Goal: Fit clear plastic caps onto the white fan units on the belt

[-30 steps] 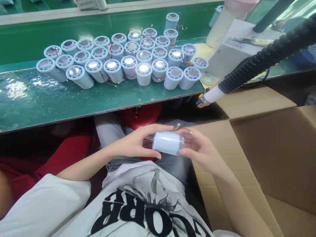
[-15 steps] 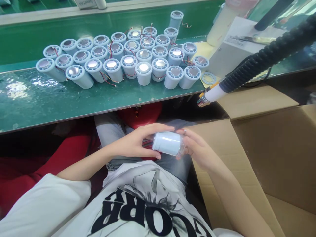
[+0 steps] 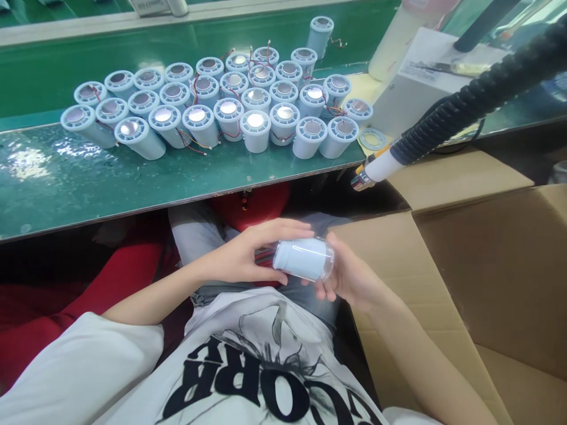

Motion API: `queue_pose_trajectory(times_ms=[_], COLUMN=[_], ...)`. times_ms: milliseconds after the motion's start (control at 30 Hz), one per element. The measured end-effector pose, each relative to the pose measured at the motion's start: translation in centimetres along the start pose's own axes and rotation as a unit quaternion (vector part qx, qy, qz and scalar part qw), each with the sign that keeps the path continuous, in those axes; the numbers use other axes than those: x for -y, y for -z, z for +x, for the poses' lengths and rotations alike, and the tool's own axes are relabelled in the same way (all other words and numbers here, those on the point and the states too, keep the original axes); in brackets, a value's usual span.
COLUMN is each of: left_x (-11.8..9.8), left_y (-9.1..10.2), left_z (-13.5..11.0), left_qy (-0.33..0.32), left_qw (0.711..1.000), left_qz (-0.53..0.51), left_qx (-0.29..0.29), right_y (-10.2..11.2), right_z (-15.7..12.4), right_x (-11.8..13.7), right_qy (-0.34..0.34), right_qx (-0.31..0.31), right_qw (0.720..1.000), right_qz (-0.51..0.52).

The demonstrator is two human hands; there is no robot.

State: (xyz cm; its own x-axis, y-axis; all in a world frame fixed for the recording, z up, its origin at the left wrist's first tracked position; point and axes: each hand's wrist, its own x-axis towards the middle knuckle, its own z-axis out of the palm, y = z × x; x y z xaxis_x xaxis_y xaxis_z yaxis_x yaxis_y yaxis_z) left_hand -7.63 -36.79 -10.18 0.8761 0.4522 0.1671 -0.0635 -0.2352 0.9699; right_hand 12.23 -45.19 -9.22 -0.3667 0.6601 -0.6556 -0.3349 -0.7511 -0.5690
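Observation:
A pale blue cylinder (image 3: 303,258) with a clear, shiny wrap or cover around it lies sideways between my hands, above my lap. My left hand (image 3: 252,251) grips it from the left, thumb below and fingers along the top. At its right end is my right hand (image 3: 348,271), with the palm against the clear end and several fingers curled underneath. On the green bench stand many similar light blue cylinders (image 3: 256,131) with round silvery tops, some with thin red wires trailing out.
A black corrugated hose with a metal-tipped nozzle (image 3: 364,179) slants in from the right, beside a grey-white box (image 3: 425,88). An opened cardboard box (image 3: 491,277) stands at my right. The green bench (image 3: 80,183) has its edge before my knees. A loose blue ring (image 3: 372,139) lies by the nozzle.
My right hand has shifted its hold, its fingers moving from the cylinder's right end to underneath it. My left hand keeps its place. The view has shifted very slightly.

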Motion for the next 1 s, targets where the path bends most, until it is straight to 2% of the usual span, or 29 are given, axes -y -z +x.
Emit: queue_pose_trajectory(times_ms=[133,167,200,233,267,300,333,367,400,433,467,500,600,633,667,733,900,1000], left_x=[-0.6,-0.8,-1.0,-1.2,-1.3,-1.4,-1.5,-1.5,-1.4,-1.4,-1.3,-1.2,-1.1,-1.1,-1.2,-1.2,-0.4,0.5], left_y=[-0.3,-0.4,-0.5,-0.5,-0.6,-0.7,-0.7,-0.7,-0.8,-0.7,-0.7,-0.6,-0.4,-0.4,-0.4,-0.4,-0.8,-1.4], left_z=[-0.1,-0.1,-0.1,-0.1,-0.2,-0.2,-0.2,-0.2,-0.2,-0.2,-0.2,-0.2,-0.1,-0.1,-0.1,-0.1,-0.5,-0.4], left_qy=[0.052,0.078,0.104,0.130,0.151,0.165,0.175,0.183,0.192,0.199,0.203,0.202,0.162,0.149,0.145,0.165,0.229,0.249], left_qw=[0.998,0.995,0.991,0.986,0.980,0.974,0.969,0.963,0.958,0.955,0.954,0.956,0.972,0.974,0.974,0.965,0.942,0.933], left_qz=[-0.039,-0.059,-0.081,-0.103,-0.127,-0.150,-0.172,-0.192,-0.207,-0.217,-0.218,-0.211,-0.172,-0.168,-0.173,-0.200,-0.243,-0.259], left_qx=[-0.017,-0.021,-0.027,-0.033,-0.037,-0.038,-0.040,-0.040,-0.038,-0.036,-0.030,-0.021,0.015,0.024,0.031,0.035,0.020,0.022], right_y=[0.4,0.6,0.9,1.1,1.3,1.5,1.7,1.9,2.0,2.1,2.1,2.2,2.3,2.3,2.3,2.2,1.8,1.4], right_z=[0.0,0.1,0.1,0.1,0.1,0.0,-0.1,-0.2,-0.4,-0.6,-0.7,-0.9,-1.1,-1.1,-1.1,-1.2,-1.4,-1.1], right_x=[-0.5,-0.8,-1.2,-1.5,-1.8,-2.1,-2.2,-2.3,-2.3,-2.2,-2.1,-2.1,-2.0,-2.0,-2.0,-2.0,-1.8,-2.1], right_qy=[-0.005,0.024,0.082,0.167,0.269,0.370,0.454,0.511,0.541,0.547,0.536,0.515,0.421,0.394,0.376,0.358,0.323,0.281], right_qx=[0.016,-0.008,-0.050,-0.105,-0.159,-0.194,-0.203,-0.187,-0.158,-0.127,-0.103,-0.087,-0.059,-0.053,-0.052,-0.061,-0.095,-0.082], right_qw=[0.999,0.997,0.990,0.968,0.925,0.864,0.796,0.734,0.690,0.671,0.676,0.705,0.837,0.868,0.887,0.900,0.898,0.915], right_qz=[-0.036,-0.067,-0.107,-0.157,-0.216,-0.280,-0.346,-0.406,-0.454,-0.485,-0.494,-0.480,-0.344,-0.297,-0.263,-0.242,-0.282,-0.278])
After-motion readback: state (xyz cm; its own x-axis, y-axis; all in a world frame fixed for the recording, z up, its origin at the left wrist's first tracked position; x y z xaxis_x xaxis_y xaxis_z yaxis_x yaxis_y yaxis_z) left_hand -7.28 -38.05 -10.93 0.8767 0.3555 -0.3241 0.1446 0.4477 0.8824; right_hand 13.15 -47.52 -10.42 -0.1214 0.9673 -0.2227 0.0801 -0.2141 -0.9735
